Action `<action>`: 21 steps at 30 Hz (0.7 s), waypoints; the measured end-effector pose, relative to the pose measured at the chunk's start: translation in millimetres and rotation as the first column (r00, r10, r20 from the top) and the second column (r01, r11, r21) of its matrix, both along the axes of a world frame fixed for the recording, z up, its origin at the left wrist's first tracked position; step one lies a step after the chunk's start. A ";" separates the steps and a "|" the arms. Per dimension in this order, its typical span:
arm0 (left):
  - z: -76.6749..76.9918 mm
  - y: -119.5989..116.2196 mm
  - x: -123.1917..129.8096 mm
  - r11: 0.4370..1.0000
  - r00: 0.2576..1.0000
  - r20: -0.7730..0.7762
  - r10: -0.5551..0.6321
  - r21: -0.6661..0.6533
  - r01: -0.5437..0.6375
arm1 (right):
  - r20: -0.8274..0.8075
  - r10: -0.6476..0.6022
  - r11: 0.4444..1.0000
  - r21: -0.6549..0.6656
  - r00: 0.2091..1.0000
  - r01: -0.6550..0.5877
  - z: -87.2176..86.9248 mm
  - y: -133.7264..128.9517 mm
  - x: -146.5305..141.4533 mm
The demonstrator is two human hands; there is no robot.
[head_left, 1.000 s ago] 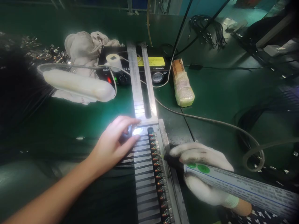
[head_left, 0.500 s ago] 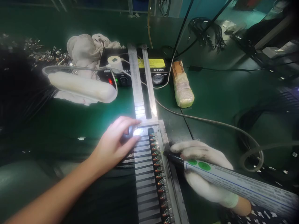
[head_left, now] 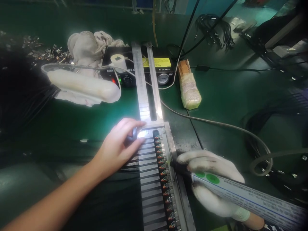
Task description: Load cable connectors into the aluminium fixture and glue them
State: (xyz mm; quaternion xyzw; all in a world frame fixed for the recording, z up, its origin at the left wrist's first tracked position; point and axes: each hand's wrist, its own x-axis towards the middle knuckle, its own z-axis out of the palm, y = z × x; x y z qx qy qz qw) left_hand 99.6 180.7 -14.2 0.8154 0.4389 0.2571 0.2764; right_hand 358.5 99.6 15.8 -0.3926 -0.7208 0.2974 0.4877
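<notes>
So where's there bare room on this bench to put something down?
The green bench right of the wrapped block, between the black cord and looping hose. A smaller patch lies between the white rounded piece and left hand. It's crowded around the black box and along the metal fixture, beside the right hand.

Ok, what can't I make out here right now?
Head view throughout:
Metal rack: near end cut off by the bottom edge.
Tube: back end cut off by the right edge, small print blurred.
Black box: part of its front hidden behind the metal bars.
Black tip: too blurred to tell whether it touches the rack.
</notes>
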 end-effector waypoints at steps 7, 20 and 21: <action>0.4 -0.8 -0.5 1.000 1.000 -0.003 0.001 -0.005 -0.001 | -0.011 0.016 1.000 0.007 1.000 -0.016 -2.1 -1.6 1.8; 1.1 -0.4 0.7 1.000 1.000 -0.018 0.008 -0.002 -0.008 | 0.010 0.027 0.999 0.024 1.000 -0.027 3.8 1.3 -0.9; 1.1 -0.4 0.8 1.000 1.000 -0.018 0.008 0.003 -0.008 | 0.009 0.018 1.000 0.024 1.000 -0.019 3.7 1.4 -1.0</action>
